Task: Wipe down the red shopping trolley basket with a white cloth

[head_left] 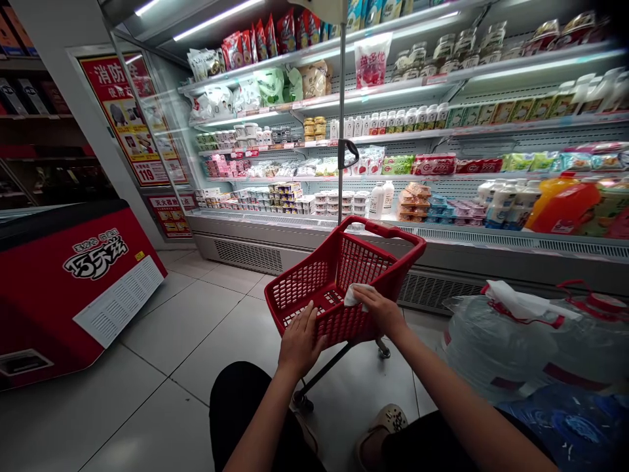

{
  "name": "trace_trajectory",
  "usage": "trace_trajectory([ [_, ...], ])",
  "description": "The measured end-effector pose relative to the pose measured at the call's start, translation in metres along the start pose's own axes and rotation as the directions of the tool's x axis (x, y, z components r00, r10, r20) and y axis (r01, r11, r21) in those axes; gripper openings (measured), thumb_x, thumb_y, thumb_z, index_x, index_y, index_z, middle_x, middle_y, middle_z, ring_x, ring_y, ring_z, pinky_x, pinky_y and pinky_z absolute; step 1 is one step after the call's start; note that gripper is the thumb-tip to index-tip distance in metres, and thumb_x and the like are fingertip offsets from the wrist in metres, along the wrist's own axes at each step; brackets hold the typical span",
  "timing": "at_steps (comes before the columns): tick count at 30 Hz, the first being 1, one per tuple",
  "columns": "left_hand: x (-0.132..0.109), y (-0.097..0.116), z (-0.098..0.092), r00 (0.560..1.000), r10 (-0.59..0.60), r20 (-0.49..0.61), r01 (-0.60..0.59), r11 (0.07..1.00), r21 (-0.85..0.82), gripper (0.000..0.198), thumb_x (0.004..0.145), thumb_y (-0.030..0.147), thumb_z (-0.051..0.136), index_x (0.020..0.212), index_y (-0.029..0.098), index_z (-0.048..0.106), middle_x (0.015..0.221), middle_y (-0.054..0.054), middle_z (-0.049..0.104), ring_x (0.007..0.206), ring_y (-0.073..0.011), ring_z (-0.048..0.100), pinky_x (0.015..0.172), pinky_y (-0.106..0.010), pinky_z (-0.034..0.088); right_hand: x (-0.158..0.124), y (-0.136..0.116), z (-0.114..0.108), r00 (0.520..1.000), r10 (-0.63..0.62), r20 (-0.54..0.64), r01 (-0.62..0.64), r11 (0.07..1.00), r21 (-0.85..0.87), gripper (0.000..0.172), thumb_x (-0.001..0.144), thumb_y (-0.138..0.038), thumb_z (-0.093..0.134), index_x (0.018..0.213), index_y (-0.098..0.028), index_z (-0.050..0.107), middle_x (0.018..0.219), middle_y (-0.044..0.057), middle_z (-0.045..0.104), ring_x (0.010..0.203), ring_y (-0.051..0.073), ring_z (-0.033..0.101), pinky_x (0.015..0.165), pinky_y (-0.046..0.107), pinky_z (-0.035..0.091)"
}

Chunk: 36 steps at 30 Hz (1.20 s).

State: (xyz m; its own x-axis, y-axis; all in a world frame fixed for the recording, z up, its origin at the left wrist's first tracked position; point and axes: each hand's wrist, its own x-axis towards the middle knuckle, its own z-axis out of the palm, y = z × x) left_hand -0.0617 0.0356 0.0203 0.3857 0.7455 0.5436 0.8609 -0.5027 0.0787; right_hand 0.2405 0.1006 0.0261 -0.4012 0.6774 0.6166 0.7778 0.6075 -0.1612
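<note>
A red plastic shopping basket on wheels (339, 269) stands on the tiled floor in front of me, nothing visible inside it. My left hand (301, 337) grips the basket's near rim, fingers curled over the edge. My right hand (381, 308) presses a small white cloth (354, 294) against the near rim of the basket, fingers closed on it. My knees show at the bottom of the view.
A lit refrigerated shelf (393, 131) full of dairy and drinks runs behind the basket. A red chest freezer (73, 282) stands at the left. Large water bottles with red caps (521, 341) lie at my right. A metal pole (341, 111) rises behind the basket.
</note>
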Motion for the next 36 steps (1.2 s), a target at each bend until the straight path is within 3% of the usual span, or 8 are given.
trace_trajectory([
  [5,0.002,0.002,0.0,1.0,0.021,0.0,-0.021,1.0,0.0,0.073,0.099,0.039,0.058,0.163,0.021,0.027,0.168,-0.013,0.037,0.146,-0.0283,0.05,0.12,-0.048,0.043,-0.001,0.013,0.002,0.979,0.163,-0.124,-0.165,0.986,0.001,0.065,0.09,-0.002,0.044,0.147,-0.029,0.059,0.154,0.002,0.059,0.135,0.025,0.062,0.103,0.04,0.06],
  [11,0.004,0.017,0.007,0.997,-0.05,-0.053,0.057,0.99,0.131,0.079,0.096,0.026,0.056,0.166,0.016,0.021,0.172,-0.015,0.029,0.158,-0.0313,0.029,0.129,-0.055,0.026,-0.004,-0.06,0.041,0.999,-0.004,-0.054,0.006,0.999,0.034,0.073,0.088,0.003,0.048,0.154,-0.028,0.053,0.155,0.006,0.057,0.139,0.021,0.058,0.108,0.035,0.057],
  [15,0.005,0.03,0.019,0.992,-0.086,-0.088,0.098,0.983,0.153,0.079,0.097,0.027,0.053,0.166,0.009,0.018,0.171,-0.019,0.03,0.159,-0.0328,0.026,0.128,-0.054,0.029,-0.001,-0.09,0.048,0.996,-0.093,-0.012,0.093,0.995,0.032,0.072,0.087,0.003,0.049,0.154,-0.025,0.052,0.156,0.007,0.056,0.14,0.022,0.057,0.109,0.036,0.057],
  [19,0.002,0.027,0.019,0.998,-0.024,-0.057,0.031,0.992,0.124,0.077,0.095,0.018,0.049,0.166,0.014,0.02,0.167,-0.014,0.04,0.155,-0.0279,0.036,0.127,-0.048,0.033,0.002,-0.061,0.027,0.988,-0.154,0.018,0.153,0.987,0.041,0.068,0.086,-0.002,0.057,0.15,-0.025,0.056,0.152,0.008,0.06,0.138,0.022,0.059,0.108,0.037,0.057],
  [23,-0.001,0.012,0.01,0.998,0.057,-0.027,-0.054,0.995,0.088,0.079,0.094,0.015,0.05,0.166,0.017,0.019,0.166,-0.011,0.041,0.156,-0.0264,0.035,0.128,-0.046,0.033,0.002,-0.007,-0.005,1.0,-0.014,-0.014,0.014,1.0,-0.003,0.064,0.085,-0.006,0.058,0.146,-0.025,0.06,0.15,0.005,0.062,0.137,0.025,0.06,0.104,0.039,0.06],
  [26,-0.001,0.004,0.006,0.997,0.066,-0.024,-0.064,0.995,0.08,0.079,0.094,0.016,0.051,0.166,0.018,0.02,0.165,-0.009,0.043,0.155,-0.0254,0.036,0.128,-0.045,0.033,0.001,0.014,-0.016,0.997,0.061,-0.044,-0.063,0.998,-0.03,0.063,0.089,-0.001,0.046,0.143,-0.029,0.062,0.149,0.001,0.063,0.134,0.025,0.062,0.105,0.039,0.058],
  [31,0.006,0.012,0.011,0.996,-0.037,-0.079,0.045,0.994,0.098,0.082,0.093,0.018,0.052,0.167,0.018,0.017,0.166,-0.011,0.041,0.156,-0.0295,0.034,0.128,-0.052,0.031,0.0,-0.006,0.005,0.992,0.093,-0.085,-0.097,0.994,-0.042,0.062,0.09,0.001,0.043,0.145,-0.022,0.06,0.151,0.007,0.061,0.136,0.027,0.06,0.112,0.042,0.054],
  [36,0.022,0.034,0.021,0.998,-0.022,-0.056,0.025,0.998,0.061,0.084,0.093,0.025,0.055,0.168,0.018,0.016,0.168,-0.011,0.038,0.157,-0.0308,0.032,0.128,-0.054,0.03,0.001,-0.035,0.021,1.0,-0.016,-0.027,0.015,0.999,-0.041,0.067,0.087,0.003,0.049,0.149,-0.022,0.058,0.152,0.008,0.06,0.138,0.023,0.059,0.108,0.039,0.058],
])
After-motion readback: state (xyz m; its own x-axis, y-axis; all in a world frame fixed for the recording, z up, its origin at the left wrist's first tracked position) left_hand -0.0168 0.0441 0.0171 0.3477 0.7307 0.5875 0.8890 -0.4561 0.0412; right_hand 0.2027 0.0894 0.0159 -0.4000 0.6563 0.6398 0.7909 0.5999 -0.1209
